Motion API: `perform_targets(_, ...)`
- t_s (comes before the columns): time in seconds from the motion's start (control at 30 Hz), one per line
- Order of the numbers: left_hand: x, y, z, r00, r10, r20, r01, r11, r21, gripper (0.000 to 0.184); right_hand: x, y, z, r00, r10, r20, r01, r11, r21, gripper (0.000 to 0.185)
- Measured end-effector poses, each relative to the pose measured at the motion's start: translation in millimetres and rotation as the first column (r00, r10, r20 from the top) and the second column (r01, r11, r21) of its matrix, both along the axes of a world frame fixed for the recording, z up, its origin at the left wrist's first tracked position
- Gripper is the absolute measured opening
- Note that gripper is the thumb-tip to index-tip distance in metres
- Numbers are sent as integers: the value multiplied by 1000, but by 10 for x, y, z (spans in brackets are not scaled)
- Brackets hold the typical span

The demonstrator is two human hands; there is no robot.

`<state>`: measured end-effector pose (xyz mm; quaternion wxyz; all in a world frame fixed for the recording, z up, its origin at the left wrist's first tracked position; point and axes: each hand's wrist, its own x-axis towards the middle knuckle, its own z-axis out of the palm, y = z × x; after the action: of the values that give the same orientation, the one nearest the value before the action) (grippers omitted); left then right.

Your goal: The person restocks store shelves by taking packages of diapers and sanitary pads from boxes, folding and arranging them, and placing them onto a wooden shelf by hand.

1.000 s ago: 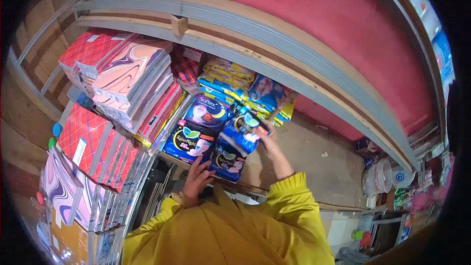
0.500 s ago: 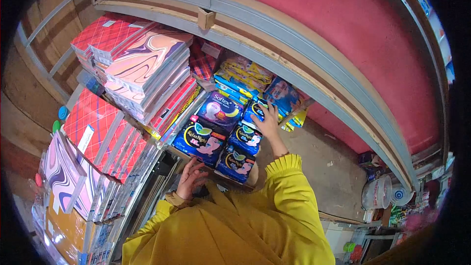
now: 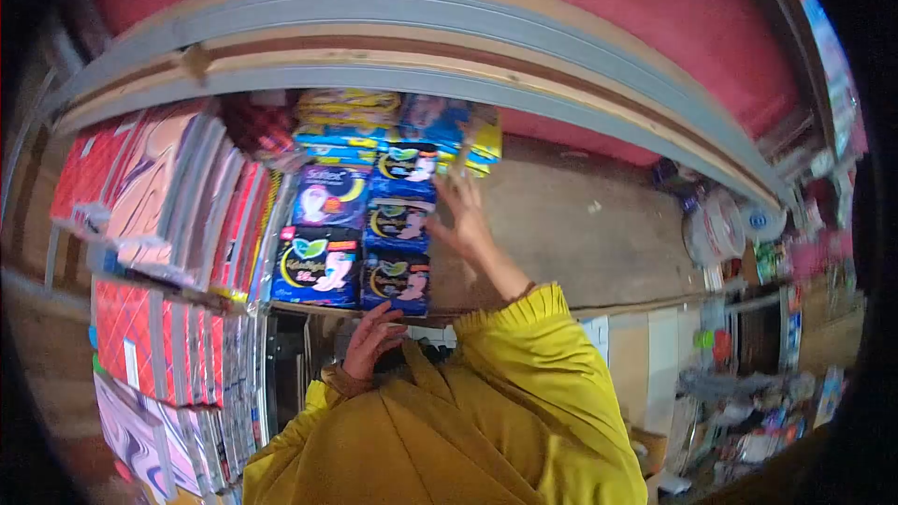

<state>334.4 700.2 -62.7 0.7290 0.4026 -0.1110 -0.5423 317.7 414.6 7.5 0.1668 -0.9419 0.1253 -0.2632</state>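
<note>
Sanitary pad packs in dark blue wrappers lie on the shelf in two columns. The left column has a Softex pack [image 3: 329, 194] behind a larger RelaxNight pack [image 3: 316, 271]. The right column has a back pack [image 3: 400, 168], a middle pack [image 3: 395, 223] and a front pack [image 3: 395, 279]. My right hand [image 3: 466, 223] is open along the right side of this column, fingers spread by the back and middle packs; contact is hard to tell. At the shelf's front edge, my left hand [image 3: 371, 344] is open, fingertips by the front pack.
Stacked notebooks [image 3: 154, 196] stand to the left, more notebooks [image 3: 159, 346] below. Yellow packets [image 3: 348, 117] and blue packs [image 3: 435, 122] sit behind the pads. A metal-edged beam [image 3: 421, 75] crosses overhead. Clear plastic tubs [image 3: 716, 229] stand at the far right of the wooden shelf [image 3: 580, 224].
My right hand has moved off the top of the back pack to the column's right side. The view has turned, with the packs now further left. My left hand stays at the front edge.
</note>
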Motion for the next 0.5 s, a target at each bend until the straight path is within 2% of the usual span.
perform_targets(0.07, -92, -151, 15, 996, -86, 13, 87, 995, -44, 60, -437, 56, -90, 1000, 7, 29, -8, 1000, 25, 68)
perform_targets(0.13, -216, -316, -20, 985, -174, 13, 174, 980, -100, 60, -938, 160, -123, 997, -72, -26, 73, 995, 65, 67)
perform_targets(0.23, -475, -545, 154, 958, -279, 71, 282, 958, -46, 58, -1728, 376, -27, 975, -212, -67, 221, 960, 170, 60)
perform_targets(0.27, -593, -626, 140, 950, -303, 71, 310, 943, -118, 56, -1998, 451, -11, 960, -272, -71, 281, 939, 199, 58)
perform_targets(0.43, -1382, -918, 249, 867, -485, 109, 497, 856, -142, 55, -3436, 812, -241, 855, -517, 36, 492, 833, 252, 49)
perform_targets(0.5, -1836, -980, 317, 821, -559, 113, 570, 811, -134, 54, -3995, 1060, -148, 792, -610, 33, 582, 770, 262, 45)
